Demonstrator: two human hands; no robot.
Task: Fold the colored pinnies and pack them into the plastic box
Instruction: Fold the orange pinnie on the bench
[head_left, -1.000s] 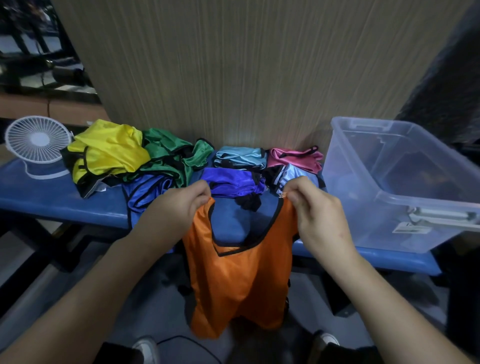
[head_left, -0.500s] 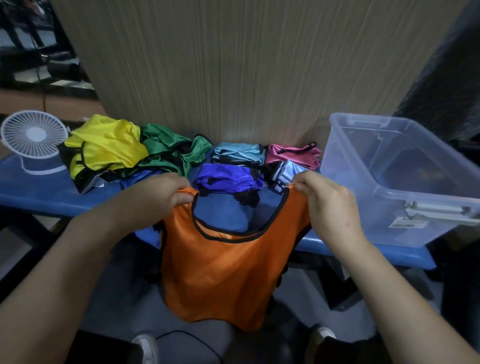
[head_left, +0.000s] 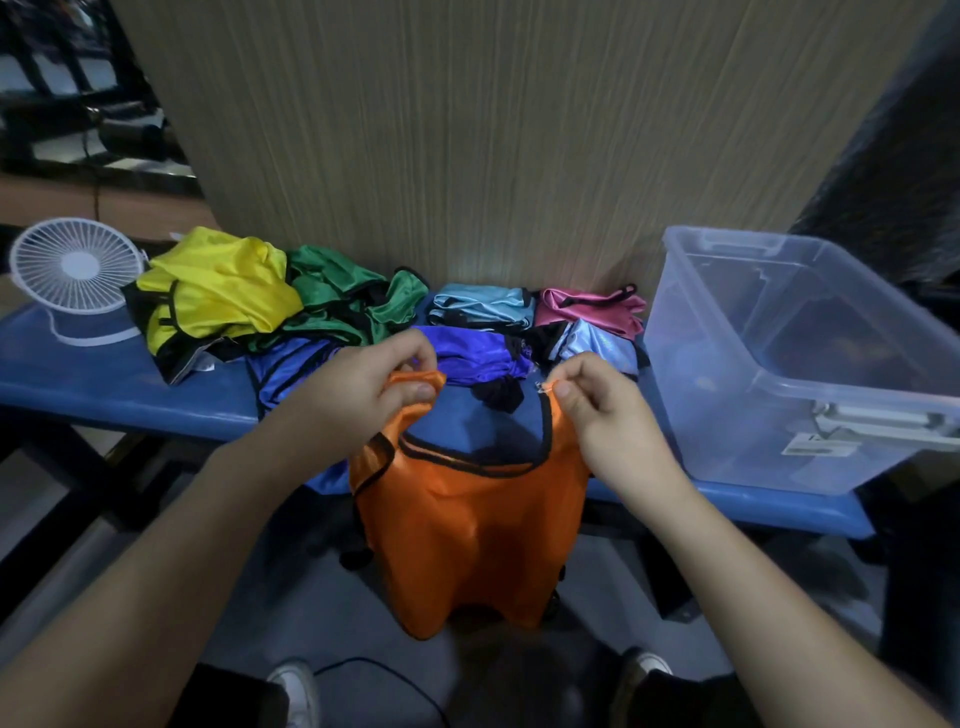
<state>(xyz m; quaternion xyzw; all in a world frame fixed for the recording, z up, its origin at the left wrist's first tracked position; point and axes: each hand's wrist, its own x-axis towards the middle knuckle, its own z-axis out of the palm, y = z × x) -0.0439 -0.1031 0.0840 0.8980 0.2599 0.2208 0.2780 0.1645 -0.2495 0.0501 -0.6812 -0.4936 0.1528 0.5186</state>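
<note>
Head view shows us holding the orange pinny (head_left: 467, 525) up by its two shoulder straps, in front of the blue bench (head_left: 119, 395), with most of the cloth hanging below the bench edge toward the floor. Our left hand (head_left: 353, 395) has its fingers curled round the left strap, bunching it against the thumb. Our right hand (head_left: 602, 415) only pinches the right strap between thumb and fingertips, a thin hold on slick fabric.

That pinch is, we judge, the weak point: if the shiny cloth slides out, one side drops and the pinny swings down onto the floor beside our shoes. The two grips also differ, so the straps may not meet evenly, and a fold begun here could come out skewed.

The bench offers little bare room. The purple pinny (head_left: 467, 353) lies just behind our hands, with the yellow pinny (head_left: 218, 291) and green pinny (head_left: 337, 296) heaped to the left and the light blue pinny (head_left: 483, 306) and pink pinny (head_left: 587, 306) folded behind. Laying the orange one down could drag or unsettle those piles.

The plastic box (head_left: 779, 364) sits at the bench's right end, its near corner close to the edge; from here it appears to hold no pinnies, and a careless push could shift it.
</note>
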